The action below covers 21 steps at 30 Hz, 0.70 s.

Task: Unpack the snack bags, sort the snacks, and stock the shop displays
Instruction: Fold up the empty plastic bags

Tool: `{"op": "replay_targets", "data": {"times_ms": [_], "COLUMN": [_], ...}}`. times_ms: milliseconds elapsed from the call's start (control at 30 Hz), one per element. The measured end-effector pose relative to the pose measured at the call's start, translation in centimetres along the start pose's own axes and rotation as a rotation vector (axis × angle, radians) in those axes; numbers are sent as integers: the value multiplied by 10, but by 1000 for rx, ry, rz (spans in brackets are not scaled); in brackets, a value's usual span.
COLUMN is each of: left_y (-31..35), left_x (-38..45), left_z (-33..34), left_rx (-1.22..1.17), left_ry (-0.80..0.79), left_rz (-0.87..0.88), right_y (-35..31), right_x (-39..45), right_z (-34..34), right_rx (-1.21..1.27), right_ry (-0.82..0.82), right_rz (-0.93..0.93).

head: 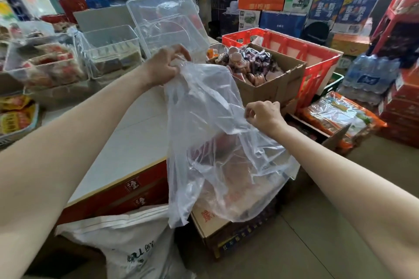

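A: Status on hands?

B: Both busy. Left hand (166,64) bunched on the top edge of the clear plastic bag (217,142), up by the tilted clear bin (167,18). Right hand (264,116) pinching a fold of the film lower down on the near side. Bag held in the air, hanging over the edge of the white tabletop (133,142) and above an open carton (213,219) on the floor.

A: Contents?

B: Looks empty or close to it. Hard to tell, colours showing through could be the carton behind.

A: Step in hand?

B: Probably shaking out or flattening the spent bag. Best way: keep the left grip high, slide the right down the film to squeeze air out, check the bottom corners for stray packs before discarding.

A: Where do the snacks go?

B: Loose wrapped snacks (251,63) sitting in a cardboard box (278,84) beside the red crate (317,61). Clear bins (111,50) on the tabletop already part-filled, left side.

A: Risks?

B: Thin film, tears easily if pulled apart hard. Also drapes near the white sack (127,240); better not to drop anything in there unseen.
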State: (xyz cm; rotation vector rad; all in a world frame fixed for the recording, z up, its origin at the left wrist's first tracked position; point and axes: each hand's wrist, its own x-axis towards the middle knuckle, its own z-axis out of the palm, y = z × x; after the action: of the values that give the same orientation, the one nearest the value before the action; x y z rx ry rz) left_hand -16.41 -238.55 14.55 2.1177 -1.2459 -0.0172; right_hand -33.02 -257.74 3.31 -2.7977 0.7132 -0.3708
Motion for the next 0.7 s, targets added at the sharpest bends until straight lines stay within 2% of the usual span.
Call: {"op": "replay_targets", "data": {"times_ms": [133,200,233,300,367,433,467,600,700], "left_y": [-45,-54,-55,-52,-48,-42,-40,-31,-35], "left_x": [-4,-7,-7,-4,-4,-6,-7,-12,-16], "left_z": [-19,-17,-13,-3,4,9,11,11,4], "left_rx": [417,467,460,341,35,-196,-262,-333,-249], "left_ry": [28,27,38,18,-128,-295,-375,-658,-625], "left_rz": [-222,-273,-279,-291,-328,-351,-351,-320,-293], "right_y": [8,12,13,9,-4,-18,-22,-22,-10], "right_x": [15,24,29,36,39,39,41,42,41], "right_z": [-22,-30,-34,-41,-49,-50,-46,-6,6], "right_rx": [-176,-310,-357,-299,37,345,386,139,163], "right_ry": [103,103,46,-187,-375,-382,-370,-395,-327], "right_rz": [-4,6,3,-8,-31,-69,-88,-27,22]}}
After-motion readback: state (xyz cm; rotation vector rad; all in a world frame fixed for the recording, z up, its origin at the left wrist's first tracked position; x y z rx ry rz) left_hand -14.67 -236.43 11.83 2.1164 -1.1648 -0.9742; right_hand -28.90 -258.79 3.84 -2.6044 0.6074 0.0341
